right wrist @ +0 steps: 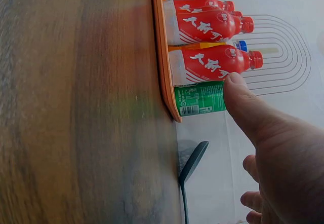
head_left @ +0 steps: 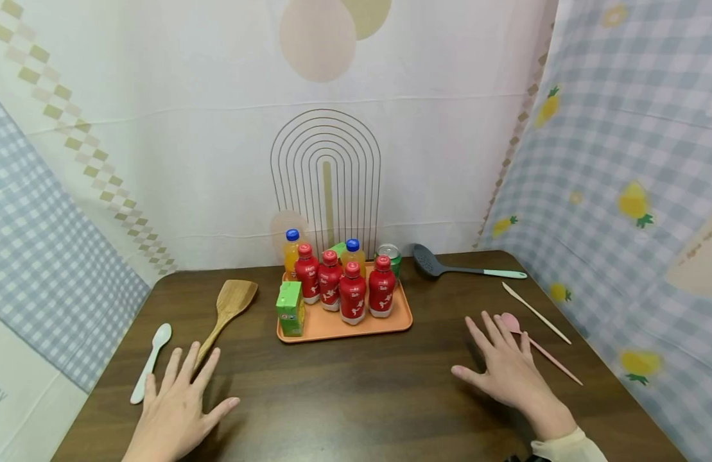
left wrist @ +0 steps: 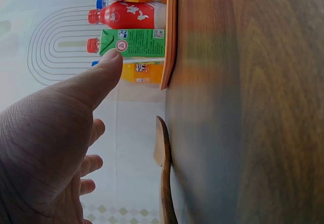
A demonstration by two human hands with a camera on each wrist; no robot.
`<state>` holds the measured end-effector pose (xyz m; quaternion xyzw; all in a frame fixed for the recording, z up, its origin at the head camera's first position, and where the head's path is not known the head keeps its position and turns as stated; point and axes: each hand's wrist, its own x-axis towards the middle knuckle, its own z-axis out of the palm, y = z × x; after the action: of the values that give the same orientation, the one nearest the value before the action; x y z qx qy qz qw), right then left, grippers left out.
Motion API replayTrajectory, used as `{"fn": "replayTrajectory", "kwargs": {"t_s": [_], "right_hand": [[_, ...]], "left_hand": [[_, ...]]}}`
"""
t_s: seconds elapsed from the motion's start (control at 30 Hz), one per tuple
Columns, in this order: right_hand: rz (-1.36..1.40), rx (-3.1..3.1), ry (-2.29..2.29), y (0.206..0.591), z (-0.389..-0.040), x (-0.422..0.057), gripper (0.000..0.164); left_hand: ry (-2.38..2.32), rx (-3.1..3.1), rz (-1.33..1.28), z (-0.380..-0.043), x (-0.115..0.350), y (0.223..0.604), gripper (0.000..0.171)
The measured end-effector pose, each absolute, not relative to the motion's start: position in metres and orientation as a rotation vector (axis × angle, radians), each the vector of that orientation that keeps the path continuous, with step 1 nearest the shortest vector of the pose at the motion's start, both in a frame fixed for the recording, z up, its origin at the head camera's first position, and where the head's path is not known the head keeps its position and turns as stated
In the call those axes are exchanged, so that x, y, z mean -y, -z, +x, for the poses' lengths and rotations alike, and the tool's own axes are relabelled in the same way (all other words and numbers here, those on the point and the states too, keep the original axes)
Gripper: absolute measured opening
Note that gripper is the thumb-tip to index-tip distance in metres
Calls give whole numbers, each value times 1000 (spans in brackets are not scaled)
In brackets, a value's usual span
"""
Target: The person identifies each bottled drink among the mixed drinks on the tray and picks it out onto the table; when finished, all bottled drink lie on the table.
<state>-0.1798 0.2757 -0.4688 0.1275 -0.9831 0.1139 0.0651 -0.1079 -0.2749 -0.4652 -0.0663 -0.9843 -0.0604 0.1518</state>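
My left hand (head_left: 179, 405) is held with fingers spread at the table's left side, overlapping the handle end of a wooden spatula (head_left: 235, 299) in the head view. Just left of it lies a white spoon (head_left: 153, 360). On the right, my right hand (head_left: 506, 369) also has its fingers spread and holds nothing. Its fingertips overlap a pink spoon (head_left: 547, 353) in the head view. Between the hands, farther back, an orange tray (head_left: 356, 330) bears several red bottles (head_left: 352, 295), a green carton (head_left: 290, 311), orange drink bottles (head_left: 292, 251) with blue caps and a green can (head_left: 393, 255).
A black skimmer (head_left: 431, 263) with a pale green handle end lies right of the tray. A thin pale stick-like utensil (head_left: 535, 311) lies beyond the pink spoon. Patterned cloth (head_left: 217, 160) hangs behind the dark wooden table (head_left: 344, 398) and along both sides.
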Motion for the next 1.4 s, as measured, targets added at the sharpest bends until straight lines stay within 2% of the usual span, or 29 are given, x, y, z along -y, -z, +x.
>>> {"fn": "replayTrajectory", "kwargs": {"t_s": [0.43,0.67,0.9,1.17,1.4], "right_hand": [[403,2974,-357,468,-179,-268,97],[466,2954,-429,470,-187,-256,94],[564,2937,-531,478,-206,-234,83],[700,2846,-806,489,-235,-205,69],[618,2845,-963,500,-255,-184,42]], "left_hand": [[214,2824,-181,-106,277,472,90],[286,2801,-229,-112,265,470,78],[371,2747,-356,-137,238,471,62],[554,2768,-430,-186,215,486,41],[597,2835,-441,-217,206,496,22]]}}
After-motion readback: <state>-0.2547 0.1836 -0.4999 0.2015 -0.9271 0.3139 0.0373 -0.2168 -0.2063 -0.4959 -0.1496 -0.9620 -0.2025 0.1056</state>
